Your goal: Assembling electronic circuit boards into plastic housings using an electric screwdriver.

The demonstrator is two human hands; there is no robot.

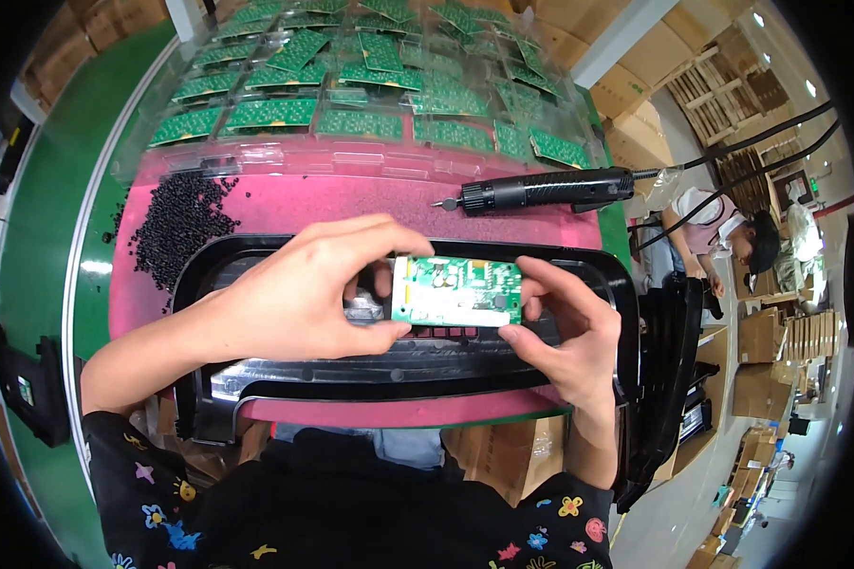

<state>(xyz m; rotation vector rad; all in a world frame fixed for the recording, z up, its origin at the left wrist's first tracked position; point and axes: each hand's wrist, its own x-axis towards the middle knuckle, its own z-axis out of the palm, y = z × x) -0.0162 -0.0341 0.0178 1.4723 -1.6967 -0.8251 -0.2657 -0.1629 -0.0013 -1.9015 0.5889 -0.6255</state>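
Observation:
A green circuit board (pixel 457 292) with small parts and a white strip is held level between my two hands. My left hand (pixel 337 284) pinches its left end between thumb and fingers. The right end sits between the thumb and fingers of my right hand (pixel 574 327). Below the board lies a long black plastic housing (pixel 370 375), its hollow side up. The board looks raised above it, though I cannot tell by how much. My left hand covers part of the housing's inside.
Black screws (pixel 176 223) lie heaped at the left on the pink mat (pixel 389 204). An electric screwdriver (pixel 546 192) rests beyond the housing. Clear trays (pixel 351 156) of green boards fill the back. More black housings (pixel 669 370) stand at right, where a co-worker (pixel 712 228) bends over.

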